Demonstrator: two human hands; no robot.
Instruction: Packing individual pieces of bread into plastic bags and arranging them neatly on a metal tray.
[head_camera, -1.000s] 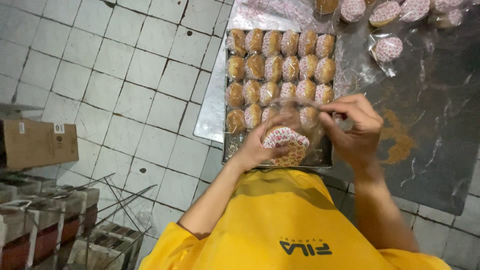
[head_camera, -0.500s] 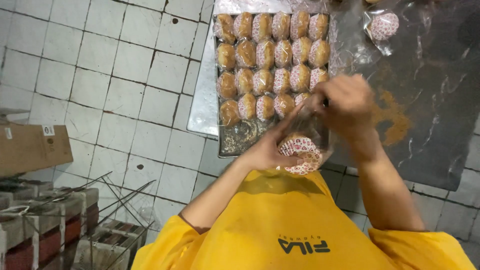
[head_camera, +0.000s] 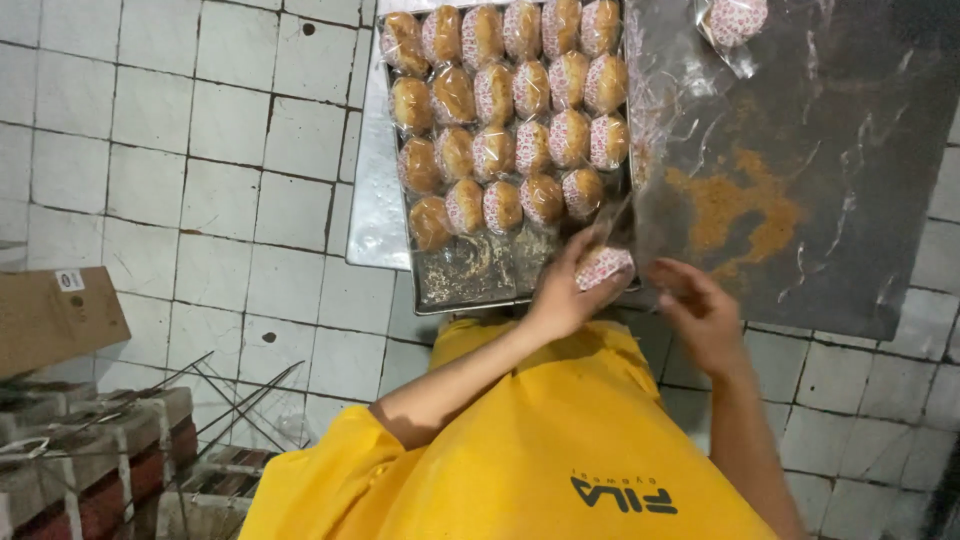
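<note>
Since earlier: wrapped bun lowered to tray front edge | left hand grasping bun | right hand released, fingers loose, right of tray

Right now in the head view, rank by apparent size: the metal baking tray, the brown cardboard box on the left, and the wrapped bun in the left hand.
1. Metal baking tray, largest.
2. Brown cardboard box, partly cut off by the frame edge, so its full size is unsure.
3. Wrapped bun in red-patterned paper, held by the left hand, smallest.

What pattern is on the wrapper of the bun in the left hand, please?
White with red print, on the wrapped bun; head view.
</note>
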